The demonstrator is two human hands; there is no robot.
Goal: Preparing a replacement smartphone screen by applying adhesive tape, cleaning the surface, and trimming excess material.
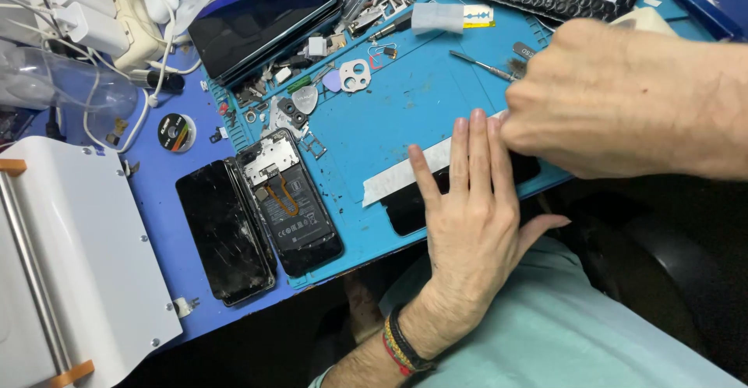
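Left hand flat, fingers spread, pressing dark phone screen at blue mat front edge, right hand closed in loose fist above white strip, grip unclear, opened phone and cracked panel left of it

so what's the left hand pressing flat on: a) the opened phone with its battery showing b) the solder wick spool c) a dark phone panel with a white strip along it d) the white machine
c, the left hand lies flat, fingers spread, on the dark phone panel beside the white strip, apart from the opened phone.
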